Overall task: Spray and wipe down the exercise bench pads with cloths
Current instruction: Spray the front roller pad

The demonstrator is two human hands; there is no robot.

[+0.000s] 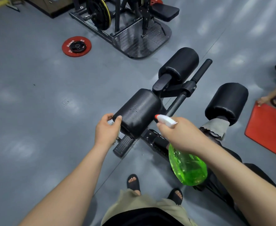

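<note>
- While you stand at the foot of the bench, the near roller pad (137,111) lies between your hands. It is a short black cylinder in smooth vinyl with a speckled patch on its upper face.
- Two more black pads of the same rounded, glossy shape sit beyond it: the far roller pad (179,64) to the left of the matte steel bar (179,100) and the right roller pad (227,101) across from it.
- Your left hand (108,128) has its fingers curled around a white cloth (110,122), which is mostly hidden in the palm. The thumb tip touches the rim of the near roller pad's end.
- Your right hand (178,134) is clenched round the neck of the spray bottle (187,167), with the forefinger hooked under the white plastic spray head. The orange nozzle tip points at the near roller pad and sits just beside it.
- The bottle's body is translucent lime-green plastic, bulbous in shape, with liquid pooled low inside.
- A grey cloth (215,128) with a dark scalloped edge is draped just beside the right roller pad's near end.
- A red weight plate (76,46) lies flat on the grey floor, well apart from the bench. Its white lettering is too small to read with certainty.
- A flat red mat (269,132) lies at the right edge.
</note>
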